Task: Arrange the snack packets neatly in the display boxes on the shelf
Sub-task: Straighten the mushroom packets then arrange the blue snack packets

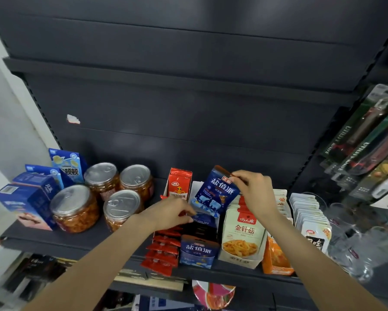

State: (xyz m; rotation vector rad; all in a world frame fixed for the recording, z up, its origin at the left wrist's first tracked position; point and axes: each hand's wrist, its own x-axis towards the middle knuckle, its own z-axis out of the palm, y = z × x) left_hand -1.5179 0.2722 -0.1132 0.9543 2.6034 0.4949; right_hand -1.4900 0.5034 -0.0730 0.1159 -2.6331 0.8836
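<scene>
My right hand (253,187) pinches the top corner of a blue snack packet (217,190) and holds it upright above the blue display box (198,252). My left hand (172,213) reaches into the back of that box, its fingertips on the row of blue packets (203,217) standing there. Left of the box lies a row of red packets (163,250), with a tall red packet (179,184) upright at the back. To the right stands a white box of mushroom snack packets (243,237).
Several lidded jars (76,208) and blue cartons (31,198) fill the shelf's left side. An orange box (276,257), grey packets (309,216) and clear glasses (354,250) sit to the right. Packaged utility knives (368,135) hang at the far right. The dark shelf edge (76,245) runs along the front.
</scene>
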